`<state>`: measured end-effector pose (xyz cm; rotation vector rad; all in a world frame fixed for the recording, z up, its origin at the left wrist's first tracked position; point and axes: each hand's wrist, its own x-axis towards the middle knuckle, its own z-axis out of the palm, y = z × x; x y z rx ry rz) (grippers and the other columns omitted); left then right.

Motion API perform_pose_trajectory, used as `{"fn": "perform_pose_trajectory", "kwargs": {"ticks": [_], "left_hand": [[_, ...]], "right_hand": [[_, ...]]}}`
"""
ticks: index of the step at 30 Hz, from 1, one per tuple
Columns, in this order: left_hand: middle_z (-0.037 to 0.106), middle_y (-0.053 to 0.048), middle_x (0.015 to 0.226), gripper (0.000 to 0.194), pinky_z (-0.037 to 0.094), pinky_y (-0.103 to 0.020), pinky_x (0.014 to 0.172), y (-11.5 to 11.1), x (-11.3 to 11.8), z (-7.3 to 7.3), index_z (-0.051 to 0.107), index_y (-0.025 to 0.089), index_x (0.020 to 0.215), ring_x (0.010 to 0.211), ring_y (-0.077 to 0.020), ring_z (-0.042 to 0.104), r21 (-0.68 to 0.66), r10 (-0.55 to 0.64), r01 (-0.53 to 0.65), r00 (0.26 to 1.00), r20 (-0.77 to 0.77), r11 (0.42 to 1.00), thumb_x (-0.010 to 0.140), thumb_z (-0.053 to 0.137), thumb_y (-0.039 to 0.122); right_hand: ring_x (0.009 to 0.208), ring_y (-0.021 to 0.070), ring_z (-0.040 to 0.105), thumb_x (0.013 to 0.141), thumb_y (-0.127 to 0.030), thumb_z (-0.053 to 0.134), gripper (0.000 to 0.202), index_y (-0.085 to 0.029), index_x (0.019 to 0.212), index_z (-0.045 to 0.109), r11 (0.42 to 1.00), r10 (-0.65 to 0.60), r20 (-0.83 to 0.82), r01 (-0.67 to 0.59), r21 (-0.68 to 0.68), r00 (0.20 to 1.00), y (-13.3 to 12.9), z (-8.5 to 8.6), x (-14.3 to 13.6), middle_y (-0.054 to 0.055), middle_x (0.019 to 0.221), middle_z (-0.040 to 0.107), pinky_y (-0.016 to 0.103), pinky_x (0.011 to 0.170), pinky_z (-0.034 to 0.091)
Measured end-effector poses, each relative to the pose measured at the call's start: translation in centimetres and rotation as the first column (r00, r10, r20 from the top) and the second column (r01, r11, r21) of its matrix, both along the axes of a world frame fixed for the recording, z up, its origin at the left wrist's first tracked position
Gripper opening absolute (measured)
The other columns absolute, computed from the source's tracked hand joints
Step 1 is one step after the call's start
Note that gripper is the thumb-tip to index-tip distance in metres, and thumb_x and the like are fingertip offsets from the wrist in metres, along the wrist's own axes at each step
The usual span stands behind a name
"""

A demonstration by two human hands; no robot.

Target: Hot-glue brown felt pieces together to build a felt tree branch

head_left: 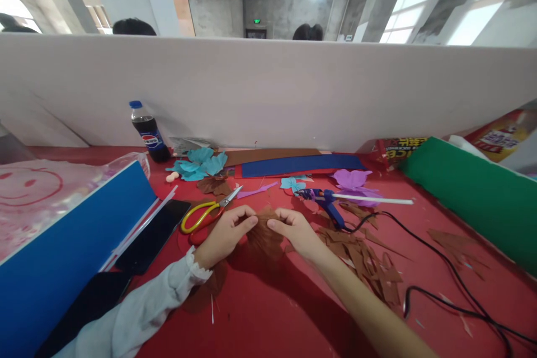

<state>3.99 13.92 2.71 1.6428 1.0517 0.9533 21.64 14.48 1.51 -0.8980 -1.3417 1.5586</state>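
Observation:
Both hands pinch the upper edge of a brown crepe paper piece (pixel 266 236) in the middle of the view. My left hand (pixel 229 233) has thumb and fingers closed on its left side; my right hand (pixel 297 231) does the same on its right side. The paper fans out and hangs below the fingertips, over the red table (pixel 260 313). Left of my left hand lie scissors (pixel 206 213) with yellow and red handles. A blue glue gun (pixel 329 207) with a white stick rests beyond my right hand.
Brown paper scraps (pixel 364 263) and a black cable (pixel 432 246) lie at the right. Blue paper flowers (pixel 199 164), a purple flower (pixel 352 180) and a cola bottle (pixel 150 135) stand further back. Blue (pixel 79 235) and green boards (pixel 470 196) flank the table; a white partition (pixel 268 89) closes the back.

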Motion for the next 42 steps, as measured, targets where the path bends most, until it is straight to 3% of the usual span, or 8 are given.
{"fn": "perform_pose_trajectory", "kwargs": {"ticks": [6,12,16,18,25,31,37,42], "left_hand": [[0.052,0.001,0.069,0.025,0.041,-0.022,0.064,0.0,0.1,0.1,0.053,0.015,0.072,0.066,-0.0112,0.048,-0.035,0.005,-0.003,0.999,0.055,0.999,0.08,0.052,0.039],[0.047,0.003,0.062,0.028,0.037,-0.021,0.057,0.3,0.0,-0.1,0.049,0.015,0.068,0.059,-0.01,0.044,0.02,0.128,-0.128,0.992,0.015,0.992,0.081,0.048,0.041],[0.052,0.001,0.071,0.025,0.039,-0.023,0.061,0.4,-0.1,-0.3,0.052,0.016,0.08,0.065,-0.0118,0.048,0.017,0.034,-0.034,0.999,0.003,0.999,0.081,0.048,0.041],[0.05,0.002,0.068,0.025,0.038,-0.022,0.059,0.4,-0.2,-0.4,0.05,0.016,0.075,0.063,-0.0108,0.046,0.011,0.012,-0.012,1.0,-0.01,1.0,0.08,0.049,0.041],[0.041,0.006,0.059,0.031,0.031,-0.019,0.052,0.4,-0.3,-0.7,0.044,0.016,0.066,0.054,-0.0076,0.037,-0.053,0.074,-0.072,0.996,0.038,0.996,0.078,0.052,0.043],[0.043,0.005,0.059,0.031,0.032,-0.018,0.053,0.3,0.0,-0.8,0.046,0.015,0.066,0.054,-0.0069,0.039,-0.127,0.052,-0.03,0.983,0.178,0.991,0.076,0.056,0.043],[0.044,0.006,0.055,0.033,0.034,-0.018,0.049,0.6,0.1,-0.6,0.045,0.016,0.064,0.05,-0.0069,0.041,-0.128,0.147,-0.13,0.98,0.131,0.983,0.075,0.056,0.045],[0.05,0.003,0.062,0.03,0.041,-0.022,0.058,1.0,-0.4,-0.8,0.05,0.015,0.07,0.058,-0.0096,0.049,-0.156,0.021,0.003,0.988,0.151,0.988,0.073,0.059,0.043]], "right_hand": [[0.054,0.0088,0.044,0.064,-0.042,0.069,0.028,-0.017,0.064,0.057,0.999,-0.005,-0.06,0.003,-0.032,0.998,-0.2,0.1,-0.1,-0.004,0.059,0.052,0.022,0.053,0.035],[0.073,0.0144,0.057,0.067,-0.035,0.066,0.025,-0.017,0.085,0.067,0.999,0.045,-0.007,-0.046,-0.003,0.999,-0.1,0.2,-0.1,0.001,0.08,0.066,0.028,0.07,0.044],[0.075,0.0158,0.059,0.068,-0.033,0.063,0.023,-0.018,0.084,0.069,0.998,-0.048,0.007,0.048,0.035,0.999,0.2,0.0,-0.1,0.002,0.082,0.068,0.03,0.072,0.045],[0.076,0.0163,0.059,0.069,-0.033,0.063,0.021,-0.018,0.083,0.069,0.996,-0.072,0.008,0.072,0.045,0.997,0.3,-0.2,0.0,0.002,0.082,0.068,0.031,0.072,0.045],[0.084,0.0185,0.061,0.069,-0.034,0.066,0.026,-0.018,0.089,0.069,0.997,0.011,-0.07,-0.005,0.08,0.997,-0.1,0.1,-0.2,0.003,0.089,0.069,0.034,0.08,0.046],[0.081,0.0166,0.061,0.068,-0.033,0.068,0.026,-0.019,0.09,0.069,0.999,0.034,-0.183,-0.031,0.017,0.982,-0.3,-0.3,-0.3,0.002,0.085,0.069,0.031,0.079,0.046],[0.077,0.0165,0.062,0.064,-0.034,0.072,0.03,-0.018,0.09,0.069,0.995,0.036,-0.143,-0.049,-0.085,0.989,-0.4,-0.5,-0.5,0.003,0.087,0.069,0.031,0.075,0.047],[0.08,0.0182,0.061,0.061,-0.035,0.073,0.03,-0.018,0.086,0.07,0.997,-0.02,-0.126,0.011,-0.074,0.992,-0.4,-0.3,-0.7,0.004,0.084,0.069,0.033,0.077,0.046]]}}
